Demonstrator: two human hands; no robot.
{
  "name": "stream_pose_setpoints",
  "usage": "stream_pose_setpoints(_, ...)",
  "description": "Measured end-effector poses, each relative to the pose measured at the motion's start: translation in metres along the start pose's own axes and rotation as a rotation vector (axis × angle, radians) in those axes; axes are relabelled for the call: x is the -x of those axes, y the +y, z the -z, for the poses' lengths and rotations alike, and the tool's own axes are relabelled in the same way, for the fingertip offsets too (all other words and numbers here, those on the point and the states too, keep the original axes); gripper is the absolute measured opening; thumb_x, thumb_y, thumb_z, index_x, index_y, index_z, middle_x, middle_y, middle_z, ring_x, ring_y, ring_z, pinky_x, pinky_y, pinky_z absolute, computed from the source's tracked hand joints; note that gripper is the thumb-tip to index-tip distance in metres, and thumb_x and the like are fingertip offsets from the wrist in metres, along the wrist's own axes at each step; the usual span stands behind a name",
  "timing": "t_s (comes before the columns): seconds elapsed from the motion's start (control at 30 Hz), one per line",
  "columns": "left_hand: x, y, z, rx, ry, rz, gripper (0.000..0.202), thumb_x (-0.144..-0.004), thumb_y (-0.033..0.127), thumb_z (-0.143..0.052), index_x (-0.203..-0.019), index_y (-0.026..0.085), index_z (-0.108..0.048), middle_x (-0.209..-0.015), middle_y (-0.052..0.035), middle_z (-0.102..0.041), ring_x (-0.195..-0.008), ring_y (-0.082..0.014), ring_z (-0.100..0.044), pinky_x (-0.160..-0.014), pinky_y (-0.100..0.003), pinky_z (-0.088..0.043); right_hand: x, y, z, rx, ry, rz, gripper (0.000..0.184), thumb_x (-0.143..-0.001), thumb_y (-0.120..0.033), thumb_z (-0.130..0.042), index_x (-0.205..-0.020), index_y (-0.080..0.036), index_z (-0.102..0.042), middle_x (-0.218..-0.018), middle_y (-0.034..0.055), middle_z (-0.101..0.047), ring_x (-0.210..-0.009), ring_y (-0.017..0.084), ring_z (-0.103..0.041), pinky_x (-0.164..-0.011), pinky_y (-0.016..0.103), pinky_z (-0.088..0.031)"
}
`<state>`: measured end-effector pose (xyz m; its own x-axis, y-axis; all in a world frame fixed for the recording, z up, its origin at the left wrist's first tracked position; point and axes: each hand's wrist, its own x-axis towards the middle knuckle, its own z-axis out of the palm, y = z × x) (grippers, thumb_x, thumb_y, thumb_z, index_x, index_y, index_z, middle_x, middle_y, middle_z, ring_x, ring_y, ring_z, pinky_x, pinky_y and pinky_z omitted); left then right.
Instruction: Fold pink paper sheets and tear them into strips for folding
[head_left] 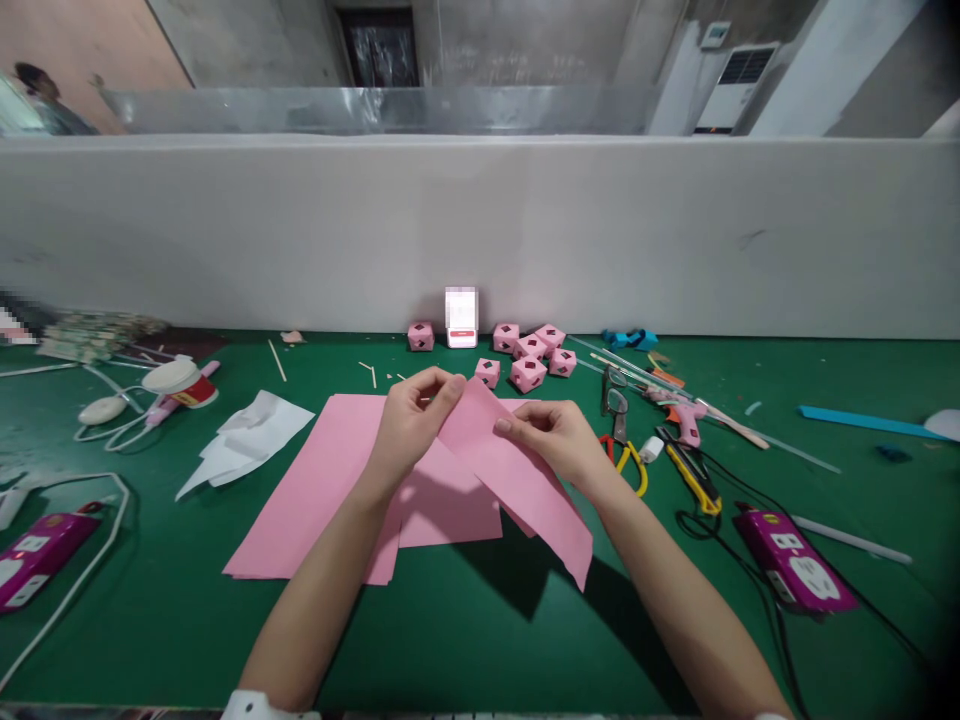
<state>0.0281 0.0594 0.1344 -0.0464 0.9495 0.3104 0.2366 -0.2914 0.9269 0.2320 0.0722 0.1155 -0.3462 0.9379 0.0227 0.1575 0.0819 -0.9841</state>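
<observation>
Between my two hands hangs a folded piece of pink paper (517, 455), tilted above the table. My left hand (416, 415) pinches its upper left corner between thumb and fingers. On the upper right edge, my right hand (551, 435) grips the same piece with the thumb on top. Beneath them lie pink sheets (322, 480), partly covered by my left forearm and the held paper. Just beyond my hands stand several folded pink paper boxes (528, 373) with diamond-shaped openings, and another pink box (421, 336) apart on the left.
A lit phone (461, 318) leans on the white partition (300, 230). Scissors (621, 420), a utility knife (694, 475), a pink glue gun (684, 415) and a purple power strip (795, 560) lie right. Crumpled white paper (251, 435) and a paper cup (180, 380) are left.
</observation>
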Motion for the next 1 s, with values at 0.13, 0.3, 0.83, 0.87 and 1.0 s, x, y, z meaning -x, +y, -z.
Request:
stream_pose_setpoints(0.13, 0.001, 0.003, 0.002, 0.088, -0.222, 0.173, 0.038, -0.085, 0.049, -0.068, -0.069, 0.016, -0.062, -0.057, 0.0014, -0.061, -0.048, -0.0103, -0.059, -0.049, -0.021, -0.049, -0.004, 0.007, 0.001, -0.102, 0.18, 0.011, 0.042, -0.071, -0.057, -0.078, -0.075, -0.015, -0.072, -0.06, -0.001, -0.057, -0.053, 0.009, -0.04, -0.048, 0.025, -0.025)
stream_pose_setpoints(0.3, 0.005, 0.007, -0.005, 0.069, -0.306, 0.191, 0.033, -0.085, 0.042, -0.071, -0.067, 0.015, -0.063, -0.062, -0.0017, -0.067, -0.055, -0.0112, -0.065, -0.058, -0.022, -0.056, -0.005, 0.007, 0.003, -0.154, 0.279, 0.097, 0.036, -0.075, -0.052, -0.077, -0.081, -0.016, -0.075, -0.072, 0.0029, -0.067, -0.065, 0.014, -0.054, -0.059, 0.027, -0.039)
stream_pose_setpoints(0.83, 0.005, 0.009, -0.001, 0.05, -0.308, 0.116, 0.032, -0.09, 0.041, -0.064, -0.071, 0.015, -0.065, -0.066, -0.0027, -0.069, -0.06, -0.0125, -0.068, -0.062, -0.024, -0.058, 0.001, -0.002, 0.007, -0.174, -0.003, -0.059, 0.038, -0.068, -0.048, -0.082, -0.072, -0.014, -0.067, -0.065, -0.0012, -0.054, -0.06, 0.011, -0.045, -0.055, 0.025, -0.034)
stream_pose_setpoints(0.87, 0.005, 0.009, -0.001, 0.047, -0.309, 0.117, 0.032, -0.091, 0.041, -0.064, -0.071, 0.015, -0.065, -0.066, -0.0029, -0.07, -0.06, -0.0126, -0.068, -0.062, -0.024, -0.058, 0.001, -0.002, 0.007, -0.173, -0.002, -0.059, 0.038, -0.068, -0.048, -0.082, -0.073, -0.014, -0.067, -0.066, -0.001, -0.054, -0.06, 0.011, -0.045, -0.055, 0.025, -0.035)
stream_pose_setpoints(1.0, 0.005, 0.011, 0.0, 0.053, -0.325, 0.12, 0.032, -0.091, 0.041, -0.063, -0.071, 0.015, -0.064, -0.066, -0.003, -0.07, -0.061, -0.0126, -0.068, -0.063, -0.024, -0.058, 0.001, -0.004, 0.007, -0.171, -0.001, -0.068, 0.041, -0.065, -0.051, -0.083, -0.068, -0.015, -0.065, -0.064, -0.0015, -0.052, -0.059, 0.01, -0.043, -0.053, 0.025, -0.034)
